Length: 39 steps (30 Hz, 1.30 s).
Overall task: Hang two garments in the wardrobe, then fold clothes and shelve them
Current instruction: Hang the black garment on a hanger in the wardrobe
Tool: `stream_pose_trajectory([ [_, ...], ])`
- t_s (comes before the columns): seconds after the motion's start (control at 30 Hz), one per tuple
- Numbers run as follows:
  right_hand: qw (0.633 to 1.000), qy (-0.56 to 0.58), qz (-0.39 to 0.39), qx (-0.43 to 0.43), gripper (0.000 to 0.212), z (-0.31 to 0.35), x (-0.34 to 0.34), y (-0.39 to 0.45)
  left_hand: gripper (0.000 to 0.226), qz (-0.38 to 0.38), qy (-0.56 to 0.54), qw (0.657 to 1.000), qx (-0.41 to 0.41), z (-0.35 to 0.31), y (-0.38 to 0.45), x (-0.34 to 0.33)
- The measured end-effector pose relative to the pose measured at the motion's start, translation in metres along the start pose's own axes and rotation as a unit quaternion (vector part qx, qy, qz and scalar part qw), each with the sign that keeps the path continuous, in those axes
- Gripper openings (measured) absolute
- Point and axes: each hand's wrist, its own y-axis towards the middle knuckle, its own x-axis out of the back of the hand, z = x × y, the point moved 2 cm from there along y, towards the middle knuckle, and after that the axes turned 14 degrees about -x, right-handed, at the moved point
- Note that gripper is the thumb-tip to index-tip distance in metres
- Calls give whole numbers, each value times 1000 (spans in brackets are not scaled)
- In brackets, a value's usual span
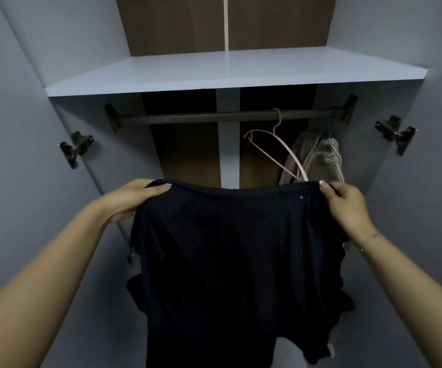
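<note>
Black fabric hangs between my 2 hands: my left hand (135, 197) pinches one top corner of the dark garment (230, 261) and my right hand (347, 205) pinches the other, thumbs on the near side, so the top edge is stretched level in front of the open wardrobe (15, 102) and the rest drops slack below; I judge this to be the 2nd garment to hang, since a striped beige garment (318, 160) already hangs at the right end of the rail (201, 118); the pink hanger (275, 139) sits empty on that rail just left of it, tilted, its lower arm reaching down behind my top edge; to do this step well I would keep the edge taut, free 1 hand for the hanger while the other bears the full weight, feed each hanger arm into a shoulder in turn, and hook it back with a gap from the striped piece so the 2 do not bunch; the grey shelf (235, 73) above the rail needs clearing with my knuckles; I cannot make out a neckline or sleeves in the dark cloth, so which edge I hold is uncertain; the hem runs out of view, a pale scrap (330, 350) near the bottom right is unreadable, and the hanger's far tip and whatever lies below are hidden.
</note>
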Motion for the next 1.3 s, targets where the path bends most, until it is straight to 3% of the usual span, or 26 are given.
stream_pose_trajectory([
  [0.17,995,-14,29,-92,47,-11,-44,22,37,125,-201,971,-42,17,46,22],
  [0.37,988,-102,77,-89,32,-5,-90,22,30,31,-292,955,-29,16,114,28],
  [0.5,998,-65,-12,13,6,33,-105,52,29,16,-308,951,-38,2,145,9],
  [0.53,997,-56,-35,37,3,44,-107,69,39,2,-299,954,-29,-3,150,4],
  [0.6,996,-59,-61,42,22,63,-113,113,79,-24,-288,957,3,-4,164,-4],
  [0.63,995,-70,-60,26,35,70,-118,138,88,-27,-295,955,12,-4,168,-8],
  [0.73,995,-66,-6,-73,62,83,-140,204,92,-33,-326,944,23,-1,179,-12],
  [0.87,967,77,116,-213,41,85,-173,255,122,10,-332,943,-3,17,190,-2],
  [0.97,968,102,115,-197,31,86,-185,270,135,70,-197,978,1,32,193,11],
  [1.07,976,135,85,-146,13,92,-179,261,122,66,-61,996,-18,36,197,22],
  [1.2,966,169,115,-156,31,82,-172,207,39,-62,-24,997,-38,38,213,33],
  [1.23,963,166,136,-165,36,76,-175,191,28,-85,-4,996,-39,41,217,35],
  [1.3,955,158,172,-184,45,61,-181,157,29,-103,-1,994,-28,52,220,40],
])
